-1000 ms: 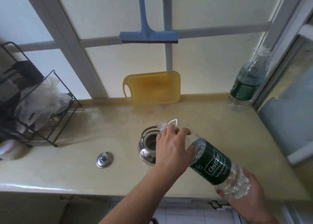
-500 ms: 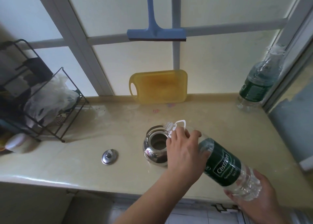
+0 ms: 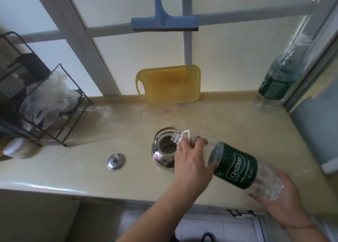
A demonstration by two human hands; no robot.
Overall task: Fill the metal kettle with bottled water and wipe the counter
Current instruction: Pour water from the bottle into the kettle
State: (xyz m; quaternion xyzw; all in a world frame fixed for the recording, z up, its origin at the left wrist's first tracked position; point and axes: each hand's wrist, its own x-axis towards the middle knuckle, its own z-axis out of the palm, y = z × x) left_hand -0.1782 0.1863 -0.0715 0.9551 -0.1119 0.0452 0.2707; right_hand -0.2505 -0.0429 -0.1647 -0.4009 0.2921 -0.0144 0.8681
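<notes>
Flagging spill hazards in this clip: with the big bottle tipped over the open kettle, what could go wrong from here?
1. The water bottle lies nearly level, its mouth at the rim of the metal kettle; water could surge past the narrow opening onto the counter.
2. The right hand only cups the bottle's base, so it might slip.
3. The left hand near the neck could nudge the kettle.

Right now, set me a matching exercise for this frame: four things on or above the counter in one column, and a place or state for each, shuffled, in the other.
Things:
1. kettle lid
2. tilted bottle
3. cutting board
4. squeegee

Places or states:
A. hanging on the window bar
B. lying flat on the counter, left of the kettle
C. leaning against the window
D. held by both hands, mouth at the kettle's opening

Pairs: 1-B, 2-D, 3-C, 4-A
</notes>
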